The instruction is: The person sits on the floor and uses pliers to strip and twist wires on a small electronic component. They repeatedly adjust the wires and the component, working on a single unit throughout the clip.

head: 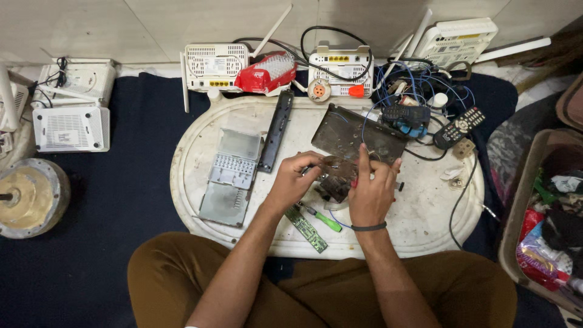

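Both my hands meet over a small dark electronic part [335,180] above the white oval tray [200,152]. My left hand [293,180] pinches its left side. Gripping its right side is my right hand [371,189], index finger pointing up, a dark band on the wrist. Below my hands lie a green-handled screwdriver [323,219] and a narrow green circuit board [306,229]. Behind them a dark metal chassis plate [355,132] rests with blue wires.
On the tray lie a grey opened casing [229,178] and a black strip [275,130]. A remote control [460,127] sits at right. White routers [215,67] line the wall, more at left [71,129]. A round motor part [29,197] rests far left, a bin [549,212] at right.
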